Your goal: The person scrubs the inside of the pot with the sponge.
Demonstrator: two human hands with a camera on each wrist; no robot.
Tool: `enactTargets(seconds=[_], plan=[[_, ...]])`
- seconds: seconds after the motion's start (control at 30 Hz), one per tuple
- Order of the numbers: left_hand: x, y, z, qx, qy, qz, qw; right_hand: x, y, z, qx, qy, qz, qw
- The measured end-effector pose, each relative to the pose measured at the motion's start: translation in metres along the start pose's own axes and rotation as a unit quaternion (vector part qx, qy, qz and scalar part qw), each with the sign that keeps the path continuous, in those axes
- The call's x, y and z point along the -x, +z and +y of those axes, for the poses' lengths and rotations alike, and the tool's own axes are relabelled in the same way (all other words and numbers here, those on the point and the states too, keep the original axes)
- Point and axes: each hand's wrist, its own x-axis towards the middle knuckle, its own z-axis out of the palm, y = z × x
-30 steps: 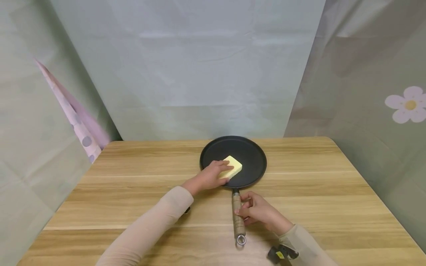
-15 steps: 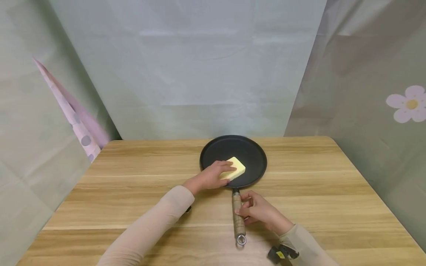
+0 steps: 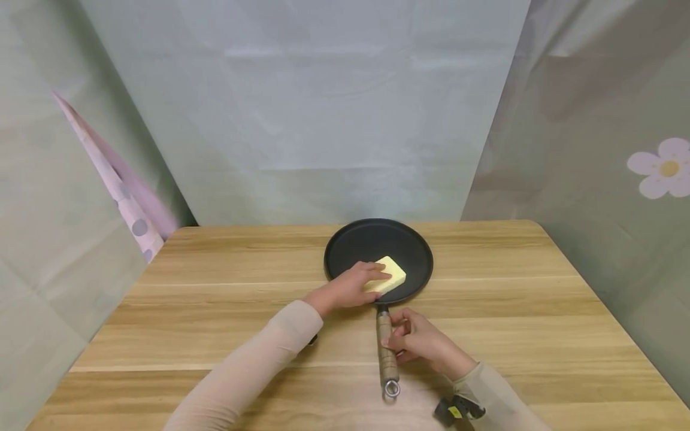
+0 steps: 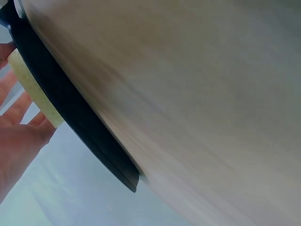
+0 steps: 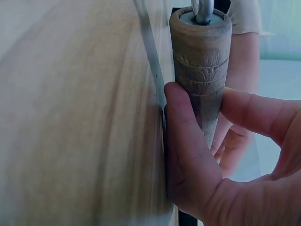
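A round black flat pan [image 3: 366, 236] lies on the table with its wooden handle [image 3: 389, 365] toward me. My left hand [image 3: 350, 286] holds a pale yellow sponge [image 3: 396, 277] against the near part of the pan's surface. In the left wrist view, the sponge [image 4: 35, 89] lies flat along the pan's dark side, with fingers and thumb spread over its edges. My right hand [image 3: 428, 346] pinches the handle from the right. Up close in the right wrist view, the thumb and fingers sit on opposite sides of the ringed wooden grip [image 5: 200, 61], below its metal hanging loop.
The wood-grain table [image 3: 215, 263] extends to both sides of the pan. Pale cloth [image 3: 323, 120] hangs behind and at the sides. A small black device [image 3: 446, 412] is strapped at the right wrist.
My left hand has slid the sponge a little to the right and slightly toward me across the pan. The right hand keeps its grip on the handle, and the pan stays put.
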Motion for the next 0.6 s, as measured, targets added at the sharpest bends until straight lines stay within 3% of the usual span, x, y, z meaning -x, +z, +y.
enactTargets(seconds=[0.6], plan=[[-0.015,0.007,0.014,-0.021,-0.012,-0.006,0.9997,0.0,-0.001,0.0,0.006,0.003,-0.005,1.0]])
